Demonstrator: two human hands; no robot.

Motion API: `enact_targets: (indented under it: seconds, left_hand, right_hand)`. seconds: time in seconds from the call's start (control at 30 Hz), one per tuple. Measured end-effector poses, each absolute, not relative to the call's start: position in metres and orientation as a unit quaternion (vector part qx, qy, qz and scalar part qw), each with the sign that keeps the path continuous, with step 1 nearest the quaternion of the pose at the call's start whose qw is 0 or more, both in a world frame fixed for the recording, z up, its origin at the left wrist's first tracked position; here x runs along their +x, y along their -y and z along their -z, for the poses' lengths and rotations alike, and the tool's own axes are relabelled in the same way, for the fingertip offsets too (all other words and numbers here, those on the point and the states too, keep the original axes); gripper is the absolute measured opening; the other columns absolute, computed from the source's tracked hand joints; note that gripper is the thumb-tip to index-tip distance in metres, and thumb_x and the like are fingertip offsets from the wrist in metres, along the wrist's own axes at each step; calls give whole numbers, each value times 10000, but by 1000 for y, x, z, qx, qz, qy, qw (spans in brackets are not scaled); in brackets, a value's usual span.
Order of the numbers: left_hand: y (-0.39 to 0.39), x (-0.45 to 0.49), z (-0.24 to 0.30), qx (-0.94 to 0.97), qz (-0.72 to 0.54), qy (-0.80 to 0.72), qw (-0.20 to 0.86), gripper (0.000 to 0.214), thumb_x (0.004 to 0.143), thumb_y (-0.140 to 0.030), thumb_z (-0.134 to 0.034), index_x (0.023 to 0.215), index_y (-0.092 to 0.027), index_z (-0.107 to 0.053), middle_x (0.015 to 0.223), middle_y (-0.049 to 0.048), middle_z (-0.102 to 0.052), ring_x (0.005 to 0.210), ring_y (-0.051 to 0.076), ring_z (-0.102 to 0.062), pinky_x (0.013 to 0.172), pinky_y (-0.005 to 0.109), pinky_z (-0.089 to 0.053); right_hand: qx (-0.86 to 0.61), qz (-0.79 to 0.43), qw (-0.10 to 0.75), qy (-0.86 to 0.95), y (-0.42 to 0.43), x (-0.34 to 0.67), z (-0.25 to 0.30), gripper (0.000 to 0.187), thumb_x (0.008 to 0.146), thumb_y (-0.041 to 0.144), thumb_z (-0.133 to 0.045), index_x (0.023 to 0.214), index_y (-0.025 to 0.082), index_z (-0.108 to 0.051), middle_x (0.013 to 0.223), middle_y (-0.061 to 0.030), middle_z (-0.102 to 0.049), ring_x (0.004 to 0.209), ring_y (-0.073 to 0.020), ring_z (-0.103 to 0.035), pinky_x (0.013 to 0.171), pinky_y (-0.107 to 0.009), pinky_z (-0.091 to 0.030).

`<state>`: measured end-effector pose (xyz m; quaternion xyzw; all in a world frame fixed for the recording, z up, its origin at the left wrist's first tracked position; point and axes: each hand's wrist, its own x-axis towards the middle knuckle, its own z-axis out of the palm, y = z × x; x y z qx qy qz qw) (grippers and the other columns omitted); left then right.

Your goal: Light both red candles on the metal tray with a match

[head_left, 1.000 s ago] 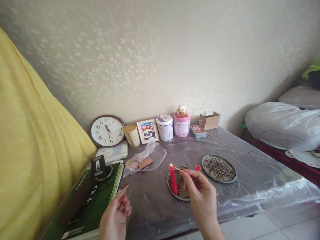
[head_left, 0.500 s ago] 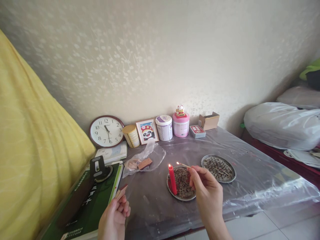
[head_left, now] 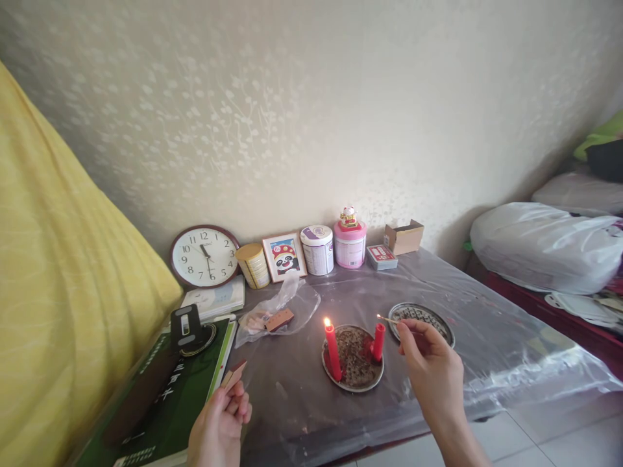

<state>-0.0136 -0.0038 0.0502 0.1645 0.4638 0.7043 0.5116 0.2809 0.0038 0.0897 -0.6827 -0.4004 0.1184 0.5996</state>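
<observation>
Right hand (head_left: 431, 370): fingers pinched on a burning match (head_left: 389, 319), flame just above the top of the unlit candle (head_left: 378, 341). Lit candle (head_left: 332, 350) stands left of it. Both are upright on the plate (head_left: 353, 389), mid tabletop (head_left: 302, 402). Left hand (head_left: 219, 428), near left: fingers clamped on the matchbox (head_left: 233, 375).

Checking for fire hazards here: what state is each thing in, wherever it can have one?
Left candle: lit, upright on the plate.
Right candle: upright, unlit as far as shows, match flame just above its wick.
Match: burning, pinched in the right hand.
Matchbox: held in the left hand.
Cardboard box: open.
White tin: lid on.
Pink tin: lid on.
</observation>
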Motion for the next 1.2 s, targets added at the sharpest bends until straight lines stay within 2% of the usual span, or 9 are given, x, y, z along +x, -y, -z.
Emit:
enact_targets:
  seconds: [0.6,0.8,1.2]
  left_hand:
    - [4,-13,-50,174,-705,-459,511,472,524,-492,-802,880,-185,-752,622,3,-570,531,125,-410,426,226,-401]
    - [4,-13,-49,176,-705,-454,515,470,524,-493,-803,879,-191,-753,621,3,-569,532,126,-411,432,227,-408]
    - [3,-13,-47,181,-706,-457,510,444,552,-489,-788,887,-199,-753,626,4,-565,536,128,-412,431,227,-404]
  right_hand:
    - [-692,-149,583,399,-1,285,-85,258,754,451,-589,806,204,-640,707,-27,-690,612,-183,-628,572,-258,-475]
    - [-689,-145,582,407,0,282,-87,257,756,442,-590,798,193,-640,651,-22,-680,547,-169,-606,537,-248,-463]
    - [-684,-146,591,401,-1,280,-89,250,746,434,-599,789,191,-639,666,-26,-680,568,-170,-608,549,-245,-464]
